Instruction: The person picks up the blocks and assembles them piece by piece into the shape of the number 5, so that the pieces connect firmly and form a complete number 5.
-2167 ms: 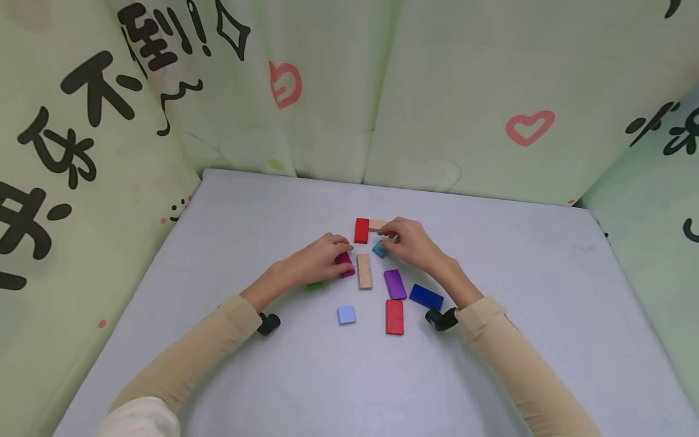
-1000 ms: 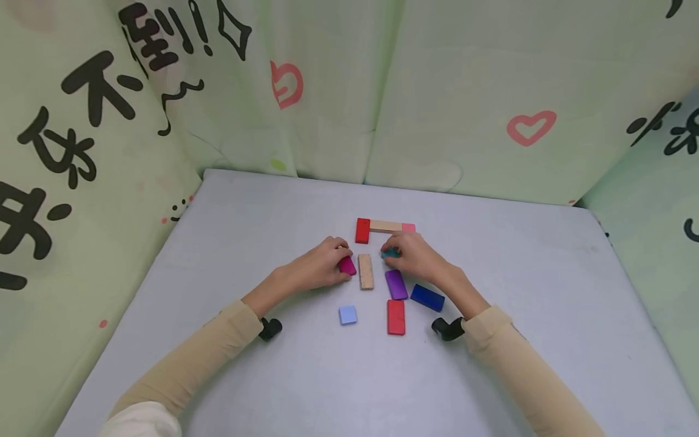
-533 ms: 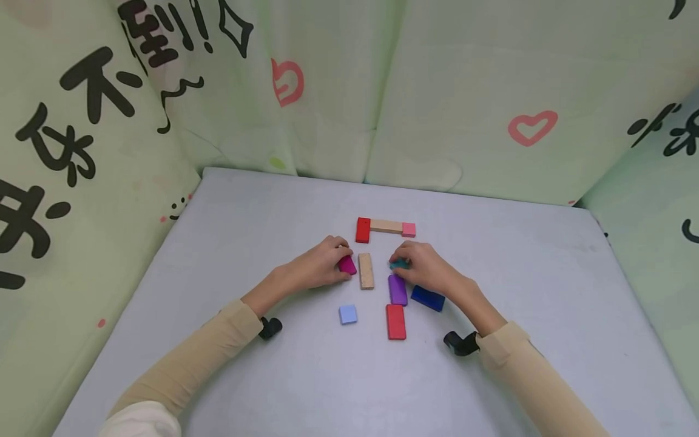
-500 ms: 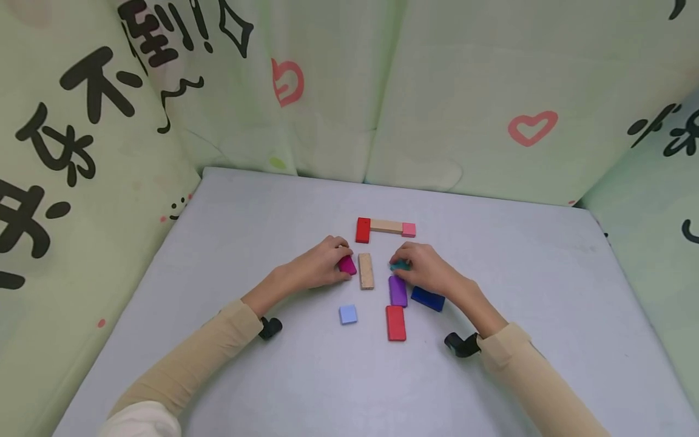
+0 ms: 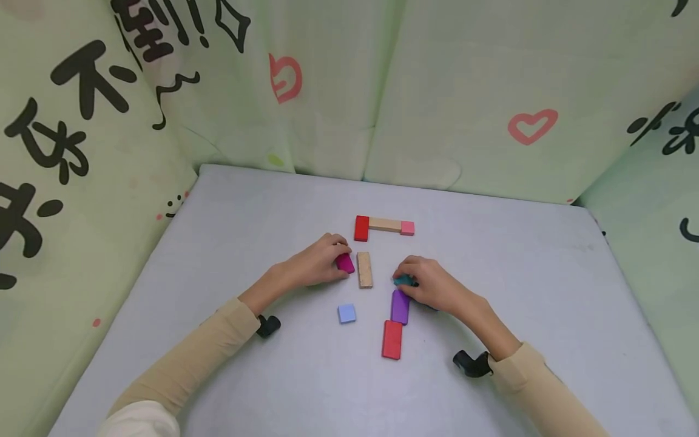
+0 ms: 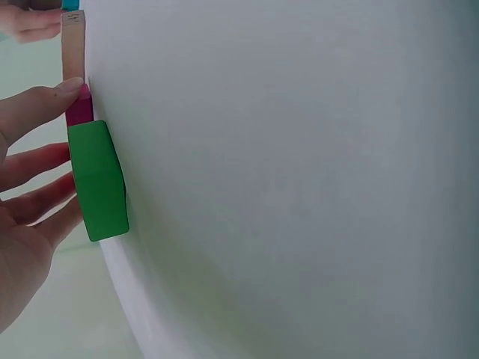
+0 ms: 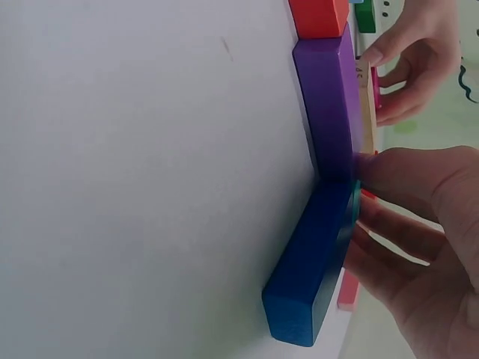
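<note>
Thumb and fingers of my left hand (image 5: 312, 262) pinch a magenta wooden block (image 5: 345, 263) lying on the table. A green block (image 6: 99, 179), hidden from the head view, lies just beyond it in the left wrist view. My right hand (image 5: 437, 286) holds a small teal block (image 5: 405, 280) between thumb and fingers. That block sits at the far end of a purple block (image 5: 400, 307), whose near end meets a red block (image 5: 392, 340). Under the right hand a dark blue block (image 7: 307, 262) shows in the right wrist view, angled against the purple one.
Between the hands lies a plain wood block (image 5: 364, 270). Farther back, a red block (image 5: 361, 229), a long wood block (image 5: 384, 224) and a pink block (image 5: 407, 228) form a row. A light blue block (image 5: 346, 313) lies nearer on the white table (image 5: 273, 382).
My right hand has moved nearer and slightly right with the teal block. The purple and near red blocks have slid toward me. My left hand stays on the magenta block.
</note>
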{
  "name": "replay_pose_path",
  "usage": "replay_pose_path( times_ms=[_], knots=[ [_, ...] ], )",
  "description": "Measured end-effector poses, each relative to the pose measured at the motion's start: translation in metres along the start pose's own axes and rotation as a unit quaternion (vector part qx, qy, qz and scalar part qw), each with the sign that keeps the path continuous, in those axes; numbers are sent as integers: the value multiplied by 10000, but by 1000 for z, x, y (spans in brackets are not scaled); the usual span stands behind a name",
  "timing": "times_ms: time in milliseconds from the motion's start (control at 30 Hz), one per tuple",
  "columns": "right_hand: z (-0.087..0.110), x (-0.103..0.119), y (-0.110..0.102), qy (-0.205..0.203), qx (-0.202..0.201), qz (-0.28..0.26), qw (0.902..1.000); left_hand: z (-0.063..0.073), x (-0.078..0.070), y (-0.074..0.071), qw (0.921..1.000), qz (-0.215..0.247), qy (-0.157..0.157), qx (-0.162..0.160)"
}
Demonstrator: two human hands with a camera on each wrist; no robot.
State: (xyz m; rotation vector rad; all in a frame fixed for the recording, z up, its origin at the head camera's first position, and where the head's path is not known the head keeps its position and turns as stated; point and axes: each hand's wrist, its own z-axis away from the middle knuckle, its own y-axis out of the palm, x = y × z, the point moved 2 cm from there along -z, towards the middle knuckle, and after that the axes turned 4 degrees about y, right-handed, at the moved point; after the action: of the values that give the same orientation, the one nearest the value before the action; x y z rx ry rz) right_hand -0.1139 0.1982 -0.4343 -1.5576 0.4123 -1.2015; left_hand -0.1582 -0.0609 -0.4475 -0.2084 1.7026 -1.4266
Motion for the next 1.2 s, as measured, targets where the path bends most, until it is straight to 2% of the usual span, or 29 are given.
replay_pose_path(
  times_ms=[167,300,500,633,833,1000,1200],
  knots=[
    [6,3,0,6,40,-20,10000,0,3,-1,9999,77,41,54],
    [4,6,0,65,-84,-35,9999,0,6,0,9998,101,85,131],
    [-9,18,-1,188,-491,-229,9984,1,8,2,9997,119,75,198],
    [-20,27,1,388,-593,-392,9967,2,8,2,9997,116,34,216],
    [-33,35,5,749,-480,-736,9933,4,7,2,9996,106,-28,272],
    [-42,39,7,1121,-351,-849,9894,5,7,2,9997,41,59,222],
    [-51,47,7,1771,59,-944,9796,4,6,2,9995,-70,200,214]
  ],
)
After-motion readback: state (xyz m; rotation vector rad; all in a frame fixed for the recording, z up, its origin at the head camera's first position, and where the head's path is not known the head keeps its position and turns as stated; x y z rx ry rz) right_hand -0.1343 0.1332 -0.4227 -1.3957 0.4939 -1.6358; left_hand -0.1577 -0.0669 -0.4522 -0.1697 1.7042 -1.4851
